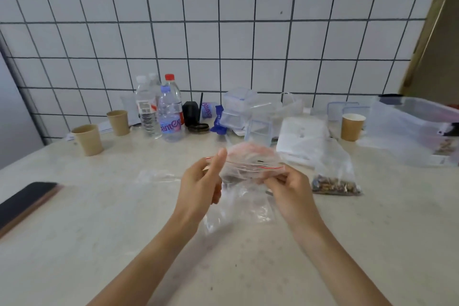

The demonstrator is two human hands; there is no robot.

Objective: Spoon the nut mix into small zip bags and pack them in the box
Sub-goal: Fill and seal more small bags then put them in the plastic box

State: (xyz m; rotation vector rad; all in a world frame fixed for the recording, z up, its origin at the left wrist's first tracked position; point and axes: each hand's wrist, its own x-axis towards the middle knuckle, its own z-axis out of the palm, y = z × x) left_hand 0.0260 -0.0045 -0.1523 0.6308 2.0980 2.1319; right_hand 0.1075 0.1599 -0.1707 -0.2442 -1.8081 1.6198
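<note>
Both hands, left hand (202, 181) and right hand (289, 187), pinch an empty zip bag (248, 169) at centre table. The nut mix bag (335, 181) lies right; the clear box (417, 129) stands far right. Filling not begun, in my judgement.

clear plastic zip bag (248, 169) (glossy), matt countertop (99, 231)

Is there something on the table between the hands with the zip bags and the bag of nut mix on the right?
Nothing visible does. The bag of nut mix lies on the table just right of the right hand, with bare tabletop between. Both hands, left hand too, pinch the small zip bags.
</note>
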